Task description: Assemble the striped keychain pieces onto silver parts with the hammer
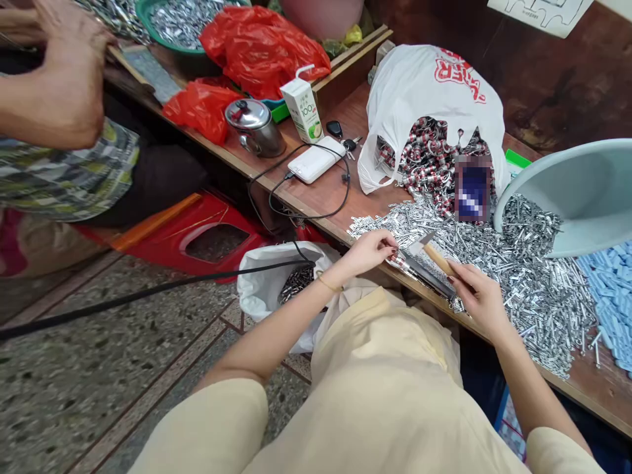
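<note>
My right hand (476,296) is closed around a tan wooden-handled tool (438,259) with a short, pointed metal blade pointing up and away. The fingertips of my left hand (375,252) are pinched together at the table edge; whatever is between them is too small to make out. A long dark bar (428,275) lies along the edge between both hands, with small shiny pieces at its left end near my left fingers. Right beyond it spreads a big heap of small silver metal parts (469,247).
A white plastic bag (434,79) spills red-and-silver pieces; beside it a tipped grey basin (592,197) holds metal parts. Light blue pieces (612,289) lie at right. Left are a power bank (316,160), drink carton (302,108) and metal pot (254,128). Another person's arm (64,85) is far left.
</note>
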{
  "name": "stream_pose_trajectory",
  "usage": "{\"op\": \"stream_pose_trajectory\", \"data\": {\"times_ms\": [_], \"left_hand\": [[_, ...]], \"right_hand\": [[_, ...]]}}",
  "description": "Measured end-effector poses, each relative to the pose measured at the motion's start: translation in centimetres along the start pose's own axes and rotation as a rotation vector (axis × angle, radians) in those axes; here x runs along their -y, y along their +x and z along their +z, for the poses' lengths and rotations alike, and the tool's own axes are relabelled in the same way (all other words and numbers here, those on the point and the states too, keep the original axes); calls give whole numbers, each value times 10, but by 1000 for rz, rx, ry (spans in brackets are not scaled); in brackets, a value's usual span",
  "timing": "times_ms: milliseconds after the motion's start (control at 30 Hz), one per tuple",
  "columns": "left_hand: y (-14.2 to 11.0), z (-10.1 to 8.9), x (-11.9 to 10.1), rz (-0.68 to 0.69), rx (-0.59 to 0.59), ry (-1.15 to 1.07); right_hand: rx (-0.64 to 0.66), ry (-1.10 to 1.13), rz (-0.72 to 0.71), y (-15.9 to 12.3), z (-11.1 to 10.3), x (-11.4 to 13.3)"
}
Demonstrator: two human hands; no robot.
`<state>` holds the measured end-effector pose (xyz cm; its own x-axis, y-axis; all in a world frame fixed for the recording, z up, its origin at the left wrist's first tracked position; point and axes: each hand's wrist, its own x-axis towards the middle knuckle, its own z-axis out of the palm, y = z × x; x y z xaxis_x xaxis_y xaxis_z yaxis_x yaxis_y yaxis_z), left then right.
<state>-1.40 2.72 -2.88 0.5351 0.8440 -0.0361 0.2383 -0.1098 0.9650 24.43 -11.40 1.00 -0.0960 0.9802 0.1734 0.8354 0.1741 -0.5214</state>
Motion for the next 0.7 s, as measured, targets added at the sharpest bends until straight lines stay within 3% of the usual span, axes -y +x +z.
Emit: {"op": "stream_pose_trajectory", "data": {"times_ms": [100,167,333,433,533,600,700], "left_hand": [[-26,4,-9,344,-249,-72],[-39,9,-16,529,-343,-91],[-47,18,-27,723,-412,-74],[-47,21,-28,703,-426,-98],[-50,29,-30,601,-417,-170],[-54,36,-34,437,-386,-256],[-62,46,-44,66,-288,-462]], "right_hand": [[-38,89,104,-9,4,-21],[-54,40,119,-14,9,-30],[-91,-175,90,-17,20,-38],[-167,-288,45,-14,15,-24],[-254,-182,-23,-8,4,10],[-234,20,-71,0,0,37],[-118,282,-76,15,8,63]]}}
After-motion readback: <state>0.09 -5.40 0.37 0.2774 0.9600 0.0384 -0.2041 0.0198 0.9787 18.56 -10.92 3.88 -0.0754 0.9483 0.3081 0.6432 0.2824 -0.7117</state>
